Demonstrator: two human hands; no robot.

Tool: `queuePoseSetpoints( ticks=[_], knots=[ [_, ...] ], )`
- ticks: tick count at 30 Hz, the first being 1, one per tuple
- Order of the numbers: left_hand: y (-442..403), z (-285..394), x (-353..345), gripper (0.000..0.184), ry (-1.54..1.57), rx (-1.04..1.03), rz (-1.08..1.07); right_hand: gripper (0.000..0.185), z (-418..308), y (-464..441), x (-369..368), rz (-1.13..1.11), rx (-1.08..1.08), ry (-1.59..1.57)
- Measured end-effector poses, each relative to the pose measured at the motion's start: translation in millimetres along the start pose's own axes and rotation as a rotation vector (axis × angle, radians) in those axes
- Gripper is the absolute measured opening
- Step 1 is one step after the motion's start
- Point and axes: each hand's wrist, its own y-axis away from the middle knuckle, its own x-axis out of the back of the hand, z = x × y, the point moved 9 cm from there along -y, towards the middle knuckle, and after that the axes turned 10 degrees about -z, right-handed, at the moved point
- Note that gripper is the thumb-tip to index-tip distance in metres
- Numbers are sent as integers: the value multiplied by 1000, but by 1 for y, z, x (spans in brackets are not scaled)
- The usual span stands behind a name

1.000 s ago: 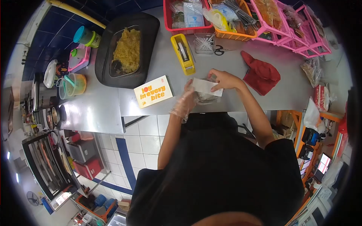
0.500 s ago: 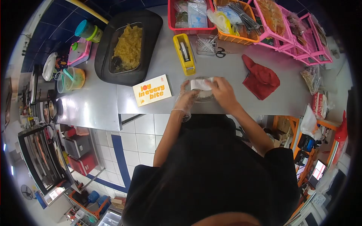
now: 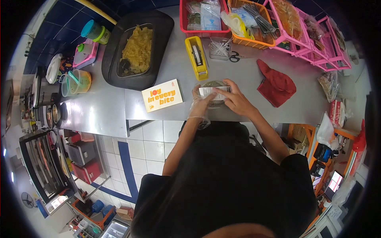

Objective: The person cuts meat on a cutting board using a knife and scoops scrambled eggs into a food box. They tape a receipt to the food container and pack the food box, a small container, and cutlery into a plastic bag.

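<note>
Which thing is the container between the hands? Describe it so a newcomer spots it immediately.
Find the metal counter, then its near edge by the black shirt. Between the gloved left hand and bare right hand is the container. It is round and see-through with a white label across it, unlike the boxy carton to its left.

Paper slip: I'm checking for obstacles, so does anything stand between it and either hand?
Only the clear glove on the left hand. The right hand looks bare, with nothing visible between it and the slip, which lies over the round container.
</note>
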Motion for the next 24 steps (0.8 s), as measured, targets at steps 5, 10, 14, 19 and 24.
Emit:
queuePoseSetpoints(
  ticks=[5, 10, 14, 19, 24],
  knots=[
    [1, 9, 12, 91, 79, 25, 68, 40, 42, -26, 6, 208, -78, -386],
    [-5, 3, 30, 102, 215, -23, 55, 39, 77, -107, 21, 406, -303, -527],
    [-2, 7, 30, 105, 240, -26, 40, 42, 88, -146, -16, 43, -570, -765],
    [4, 14, 33, 109, 244, -33, 54, 38, 83, -150, -29, -36, -597, -791],
    [3, 14, 40, 81, 236, -8, 84, 39, 58, -135, -8, -40, -632, -813]
  ],
)
